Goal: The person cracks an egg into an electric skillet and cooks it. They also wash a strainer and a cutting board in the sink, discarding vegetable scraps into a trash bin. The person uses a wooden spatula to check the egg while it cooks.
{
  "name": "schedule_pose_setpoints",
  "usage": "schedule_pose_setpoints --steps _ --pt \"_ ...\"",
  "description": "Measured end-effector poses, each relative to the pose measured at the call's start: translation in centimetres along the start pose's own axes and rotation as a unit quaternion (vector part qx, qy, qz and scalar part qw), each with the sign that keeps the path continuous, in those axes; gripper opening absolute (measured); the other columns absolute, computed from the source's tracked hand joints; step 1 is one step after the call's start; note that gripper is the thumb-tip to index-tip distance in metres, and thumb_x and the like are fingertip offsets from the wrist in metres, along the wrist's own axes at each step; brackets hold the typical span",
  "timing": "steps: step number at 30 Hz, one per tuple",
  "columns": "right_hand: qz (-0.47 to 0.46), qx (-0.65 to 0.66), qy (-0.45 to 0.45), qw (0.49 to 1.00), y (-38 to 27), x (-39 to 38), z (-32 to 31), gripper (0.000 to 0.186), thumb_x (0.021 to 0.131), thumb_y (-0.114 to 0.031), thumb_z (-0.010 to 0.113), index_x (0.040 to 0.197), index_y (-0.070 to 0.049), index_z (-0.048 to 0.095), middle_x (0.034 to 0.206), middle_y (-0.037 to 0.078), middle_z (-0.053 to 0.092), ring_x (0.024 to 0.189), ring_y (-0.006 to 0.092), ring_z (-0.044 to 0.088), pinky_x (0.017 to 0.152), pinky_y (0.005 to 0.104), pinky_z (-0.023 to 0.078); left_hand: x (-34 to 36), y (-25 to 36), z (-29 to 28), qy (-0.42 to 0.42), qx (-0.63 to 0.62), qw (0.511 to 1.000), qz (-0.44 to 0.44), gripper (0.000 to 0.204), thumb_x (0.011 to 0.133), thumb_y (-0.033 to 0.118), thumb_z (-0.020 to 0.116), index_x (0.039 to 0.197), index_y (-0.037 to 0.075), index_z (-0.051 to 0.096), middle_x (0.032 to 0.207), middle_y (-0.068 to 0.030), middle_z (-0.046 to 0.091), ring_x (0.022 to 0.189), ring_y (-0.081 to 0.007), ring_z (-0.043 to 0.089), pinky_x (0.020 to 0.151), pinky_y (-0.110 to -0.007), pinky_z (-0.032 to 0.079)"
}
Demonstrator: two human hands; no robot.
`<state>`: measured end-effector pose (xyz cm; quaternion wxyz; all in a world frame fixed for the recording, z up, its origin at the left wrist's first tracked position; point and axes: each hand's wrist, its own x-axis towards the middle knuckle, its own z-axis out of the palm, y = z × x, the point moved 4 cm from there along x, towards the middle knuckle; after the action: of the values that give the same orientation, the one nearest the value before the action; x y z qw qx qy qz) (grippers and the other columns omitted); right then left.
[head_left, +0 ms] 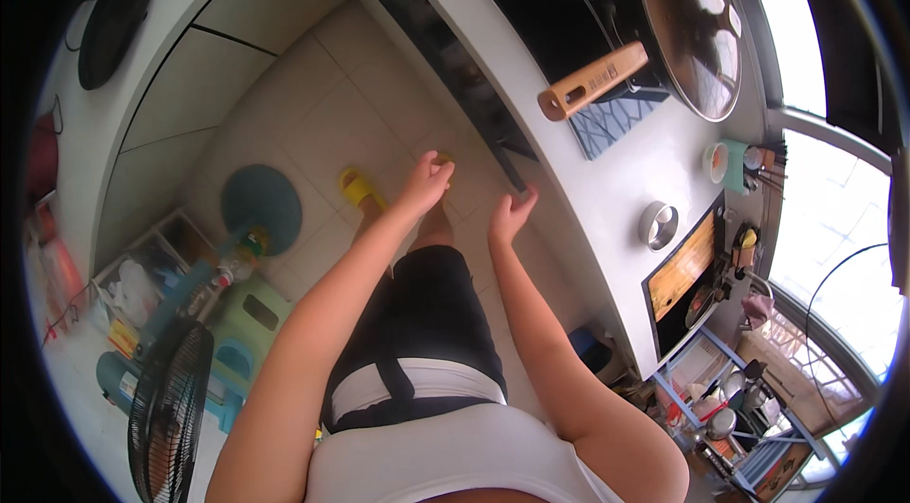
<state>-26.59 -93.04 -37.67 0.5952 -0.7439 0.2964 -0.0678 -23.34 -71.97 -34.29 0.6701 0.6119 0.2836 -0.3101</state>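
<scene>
Pale wood forms the pan handle (592, 83), bearing dark characters too small for me to read; it juts from a dark pan with a glass lid (690, 24) toward the front edge of the white bench (607, 204). From my remote seat I also spot a small pale label on the teal housing (118, 384) of the standing fan (171, 413), its lettering lost to blur. The left hand (427, 182) hangs over the floor (334, 124), fingers half-curled, and I cannot tell whether it grasps anything. The right hand (513, 214) is released, fingers parted, near the grey bar (503, 162) on the dark front below the bench edge; I can't tell whether they touch. Farther along the bench sit a metal bowl (658, 225) and a wooden board (684, 268). To the left, the fan's round base (261, 204), a clear bottle (239, 266) and a green stool (248, 318) crowd the floor space, while yellow slippers (358, 186) show between the legs and cabinets.
</scene>
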Motion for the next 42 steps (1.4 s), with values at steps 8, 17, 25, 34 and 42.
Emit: schedule_pose_setpoints --steps 8,17,25,34,42 --pt "-0.214 -0.274 -0.142 0.927 -7.6 0.4 1.0 0.008 0.085 -0.008 0.056 0.091 -0.006 0.06 0.067 0.008 0.055 0.057 0.0179 0.054 0.057 0.03 0.045 3.2 -3.5 0.0 0.158 0.126 0.977 0.071 0.072 0.089 0.04 0.055 0.135 -0.009 0.031 0.119 -0.0256 0.055 0.111 -0.0372 0.055 0.095 -0.04 0.042" --pt "-0.468 -0.497 -0.415 0.601 -2.6 4.3 19.0 0.015 0.078 -0.013 0.057 0.091 -0.011 0.064 0.094 0.006 0.063 0.098 0.0256 0.057 0.081 0.0412 0.045 0.0 -3.5 -2.1 0.205 0.141 0.968 0.02 0.05 0.088 0.023 0.057 0.118 -0.01 0.035 0.115 -0.0356 0.05 0.105 -0.049 0.053 0.088 -0.05 0.044" --pt "-0.552 -0.573 -0.44 0.417 1.6 3.4 22.1 0.01 0.078 -0.014 0.057 0.081 -0.014 0.066 0.088 0.004 0.064 0.1 0.0228 0.056 0.088 0.0468 0.04 -1.4 -6.2 -3.4 0.202 0.119 0.972 0.007 0.056 0.091 0.018 0.052 0.126 -0.014 0.022 0.123 -0.0395 0.042 0.11 -0.0509 0.049 0.092 -0.049 0.042" --pt "-0.554 -0.389 -0.454 0.58 -10.1 0.8 12.1 0.017 0.073 -0.01 0.059 0.087 -0.014 0.066 0.087 0.002 0.06 0.093 0.0208 0.057 0.096 0.0435 0.039 -1.3 -7.7 -3.3 0.221 0.16 0.962 0.016 0.058 0.092 0.019 0.05 0.128 -0.015 0.02 0.123 -0.0408 0.041 0.113 -0.0499 0.047 0.097 -0.046 0.039" --pt "-0.599 -0.296 -0.373 0.644 -25.1 -4.0 4.1 0.03 0.067 -0.012 0.067 0.097 -0.016 0.069 0.087 -0.003 0.056 0.092 0.0133 0.057 0.097 0.0419 0.037 -0.1 -7.7 -3.3 0.186 0.22 0.957 0.042 0.066 0.096 0.025 0.046 0.132 -0.019 0.013 0.13 -0.0417 0.035 0.124 -0.0473 0.04 0.105 -0.042 0.033"
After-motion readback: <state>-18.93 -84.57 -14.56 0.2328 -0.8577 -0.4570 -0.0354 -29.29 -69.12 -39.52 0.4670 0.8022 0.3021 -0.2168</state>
